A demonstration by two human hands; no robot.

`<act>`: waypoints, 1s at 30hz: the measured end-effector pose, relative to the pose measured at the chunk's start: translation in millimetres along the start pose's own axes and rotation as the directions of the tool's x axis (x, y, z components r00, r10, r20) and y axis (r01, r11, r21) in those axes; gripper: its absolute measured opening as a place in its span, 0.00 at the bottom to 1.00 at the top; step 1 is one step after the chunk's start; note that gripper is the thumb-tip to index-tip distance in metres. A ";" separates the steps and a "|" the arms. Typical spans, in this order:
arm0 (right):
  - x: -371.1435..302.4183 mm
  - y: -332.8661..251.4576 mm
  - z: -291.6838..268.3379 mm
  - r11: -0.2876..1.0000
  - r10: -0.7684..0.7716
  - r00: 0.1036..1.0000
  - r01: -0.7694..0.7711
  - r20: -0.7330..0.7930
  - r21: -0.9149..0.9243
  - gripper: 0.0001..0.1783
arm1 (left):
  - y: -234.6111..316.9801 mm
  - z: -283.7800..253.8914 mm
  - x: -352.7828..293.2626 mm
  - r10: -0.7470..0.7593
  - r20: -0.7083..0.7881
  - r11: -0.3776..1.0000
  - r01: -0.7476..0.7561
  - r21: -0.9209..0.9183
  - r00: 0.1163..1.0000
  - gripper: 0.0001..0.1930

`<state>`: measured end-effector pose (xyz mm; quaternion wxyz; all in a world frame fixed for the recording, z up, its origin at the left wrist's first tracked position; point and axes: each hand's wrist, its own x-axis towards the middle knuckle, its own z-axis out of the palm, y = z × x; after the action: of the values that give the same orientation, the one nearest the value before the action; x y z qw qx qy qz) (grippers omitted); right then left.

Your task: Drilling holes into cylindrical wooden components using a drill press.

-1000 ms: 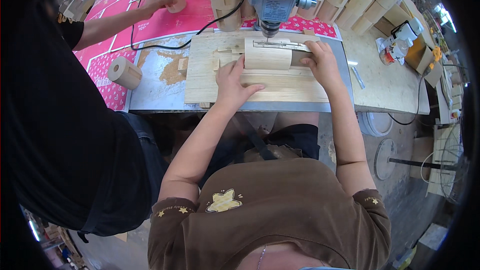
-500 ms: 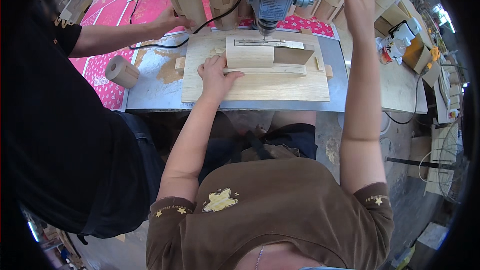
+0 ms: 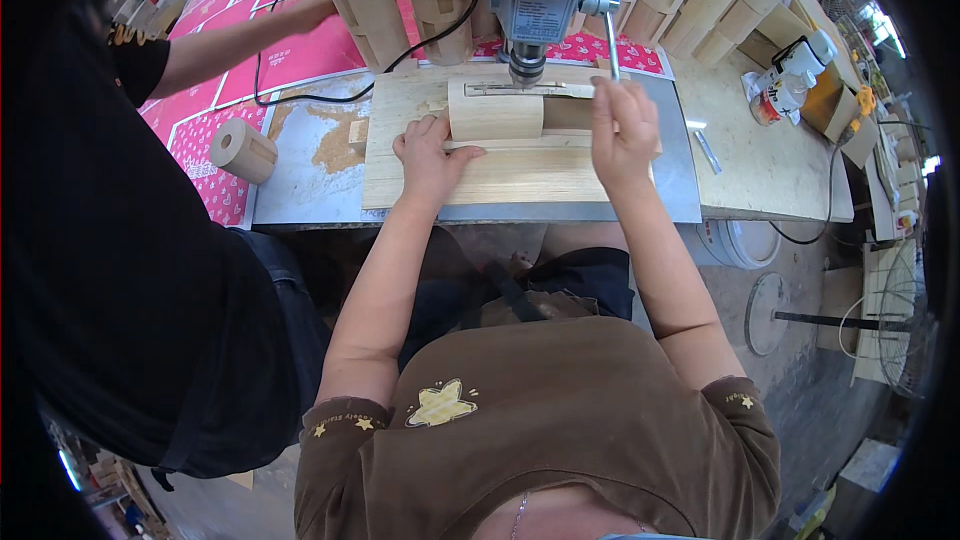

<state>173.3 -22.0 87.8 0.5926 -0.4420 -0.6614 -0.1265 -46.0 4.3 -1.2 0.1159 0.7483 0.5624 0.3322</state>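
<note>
Under the bench drill point(image 3: 545, 15) a pale wooden cylinder point(image 3: 492, 112) lies on its side in a wooden jig point(image 3: 510, 172). My left hand point(image 3: 432, 148) is closed at the cylinder's left end, its thumb stretched along the jig's front rail. Raised over the right part of the jig, my right hand point(image 3: 624, 128) grips the drill's metal feed lever point(image 3: 613, 48). The drill chuck point(image 3: 526, 66) sits low, close above the slotted strip on the cylinder; the bit's tip cannot be made out.
A loose wooden cylinder with a centre hole point(image 3: 243, 151) lies left of the jig. Stacked wooden cylinders point(image 3: 365, 5) stand behind, along with a black cable point(image 3: 330, 97). At left, a co-worker's arm point(image 3: 235, 40) reaches over the pink sheet. Bottles point(image 3: 785, 90) stand right.
My right hand has come down from high on the right, with the lever now in it. The drill chuck has dropped. My left hand stays put; the co-worker's hand has moved farther back.
</note>
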 end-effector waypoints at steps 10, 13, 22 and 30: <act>109.9 1.1 -27.3 0.995 -0.072 0.995 0.077 0.069 -0.069 0.12 | 4.4 3.4 -0.2 0.033 -0.038 0.999 -0.032 0.011 0.999 0.33; 176.4 18.3 4.8 0.939 0.147 0.979 -0.094 0.138 -0.332 0.19 | 22.7 18.2 1.5 0.029 -0.042 0.999 -0.029 0.015 0.999 0.34; 78.8 -15.8 -42.4 0.990 0.008 0.980 0.021 0.199 -0.141 0.11 | 29.9 26.7 3.1 0.011 -0.047 1.000 -0.011 -0.018 0.999 0.35; -7.7 16.7 12.8 0.985 -0.170 0.977 0.167 -0.130 -0.032 0.01 | 31.4 26.0 2.6 0.007 -0.032 1.000 -0.007 -0.006 0.999 0.35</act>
<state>176.3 -6.8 71.5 0.6176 -0.3812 -0.6545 -0.2120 -5.3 1.2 -2.7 0.1082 0.7445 0.5606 0.3461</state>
